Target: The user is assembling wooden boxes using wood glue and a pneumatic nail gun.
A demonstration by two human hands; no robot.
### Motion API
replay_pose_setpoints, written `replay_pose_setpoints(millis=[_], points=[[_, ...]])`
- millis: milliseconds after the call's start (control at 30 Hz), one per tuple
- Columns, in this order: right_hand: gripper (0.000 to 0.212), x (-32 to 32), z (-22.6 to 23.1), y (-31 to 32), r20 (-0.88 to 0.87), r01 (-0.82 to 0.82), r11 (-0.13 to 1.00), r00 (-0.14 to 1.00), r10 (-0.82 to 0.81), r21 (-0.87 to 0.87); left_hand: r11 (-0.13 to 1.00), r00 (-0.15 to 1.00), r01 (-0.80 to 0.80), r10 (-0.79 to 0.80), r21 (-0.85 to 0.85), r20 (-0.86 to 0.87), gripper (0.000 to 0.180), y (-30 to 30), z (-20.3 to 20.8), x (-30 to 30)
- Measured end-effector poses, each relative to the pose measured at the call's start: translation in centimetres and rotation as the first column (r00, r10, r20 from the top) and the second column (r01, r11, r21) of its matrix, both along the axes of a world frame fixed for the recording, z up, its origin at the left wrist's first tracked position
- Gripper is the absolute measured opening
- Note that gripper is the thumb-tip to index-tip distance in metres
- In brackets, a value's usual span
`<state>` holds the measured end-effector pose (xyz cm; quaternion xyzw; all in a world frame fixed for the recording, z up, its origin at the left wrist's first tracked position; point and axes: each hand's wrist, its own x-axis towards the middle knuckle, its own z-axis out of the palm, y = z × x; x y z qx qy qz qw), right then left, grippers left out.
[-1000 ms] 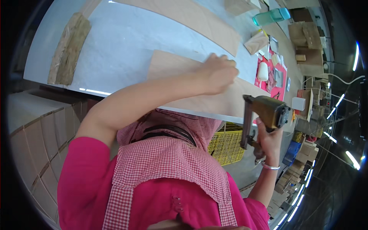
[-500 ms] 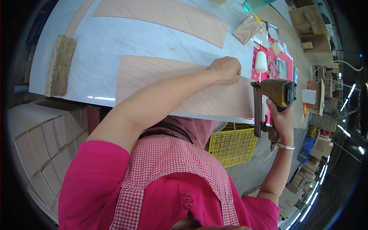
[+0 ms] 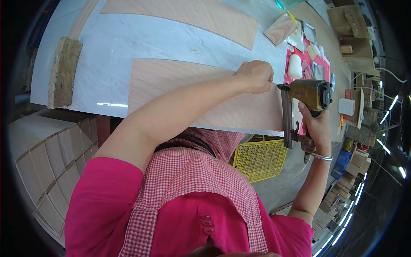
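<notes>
My left hand (image 3: 255, 77) is closed in a fist at the right end of a thin, pale wood board (image 3: 180, 75). Whatever its curled fingers may hold is hidden. In my right hand (image 3: 317, 126) is a pneumatic nail gun (image 3: 306, 94) with a worn brown-gold body and a long dark magazine. The gun's nose points left, close to my left fist, by the right edge of the board. My left forearm crosses over the board and covers part of it.
A second thin board (image 3: 184, 17) lies farther back on the white marbled table (image 3: 128, 38). Right of it are a wood block (image 3: 280, 29) and a white squeeze bottle (image 3: 295, 66). A rough timber block (image 3: 65, 73) sits left. Below stands a yellow plastic crate (image 3: 260, 159).
The nail gun has shifted slightly up and left, so its nose is closer to my left fist. My left hand stays closed at the board's end. The whole view has moved a little.
</notes>
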<state>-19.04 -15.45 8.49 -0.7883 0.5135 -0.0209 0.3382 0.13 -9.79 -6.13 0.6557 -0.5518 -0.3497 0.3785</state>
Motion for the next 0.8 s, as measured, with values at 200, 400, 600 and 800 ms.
replay_pose_setpoints(millis=[200,400,600,800], points=[[0.026,0.0,0.0,0.2,0.01,0.009,0.999,1.0,-0.01,0.034,1.0,1.0,0.0,0.0,-0.012,-0.001,0.022,0.1,0.2,0.0],[0.026,0.5,-0.1,0.6,0.01,0.011,0.999,1.0,-0.012,0.03,1.0,1.0,0.001,-0.001,0.009,-0.003,0.021,0.0,0.2,0.0],[0.029,0.7,0.0,1.1,0.028,0.026,0.999,0.999,-0.026,0.021,0.999,1.0,0.015,-0.014,0.047,-0.006,0.014,0.0,0.6,0.0],[0.029,0.8,-0.1,1.0,0.001,0.059,0.997,0.998,-0.059,0.042,1.0,1.0,-0.013,0.012,0.005,0.016,0.02,0.0,0.1,-0.1]])
